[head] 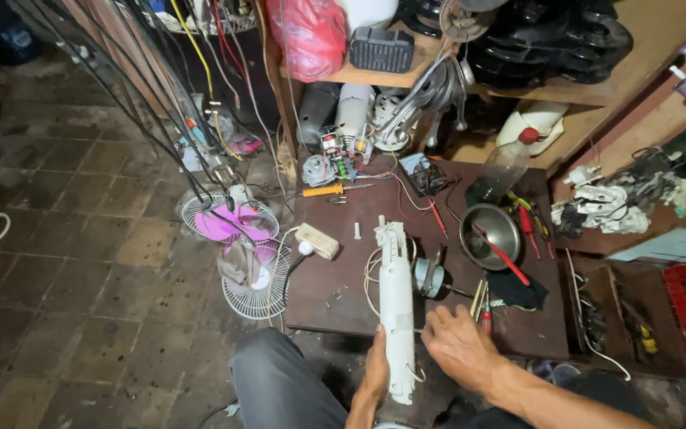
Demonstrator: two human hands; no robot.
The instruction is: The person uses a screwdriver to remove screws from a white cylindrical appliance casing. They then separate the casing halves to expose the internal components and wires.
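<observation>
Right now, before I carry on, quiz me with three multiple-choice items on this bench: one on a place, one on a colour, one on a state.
1. Where is the metal bowl?
A. on the brown board
B. on the floor tiles
C. on the top shelf

2. What colour is the screwdriver handle near the board's far edge?
A. blue
B. yellow
C. white

3. How is the long white housing held?
A. lying untouched
B. hanging from a cable
C. left hand grips it, right hand alongside

Answers: 1 A, it sits on the board; 2 B, yellow-orange handle; 3 C, fingers wrap its near end.

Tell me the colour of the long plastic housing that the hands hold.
White, seen in the head view: the long housing lies between the left hand and right hand.
</observation>
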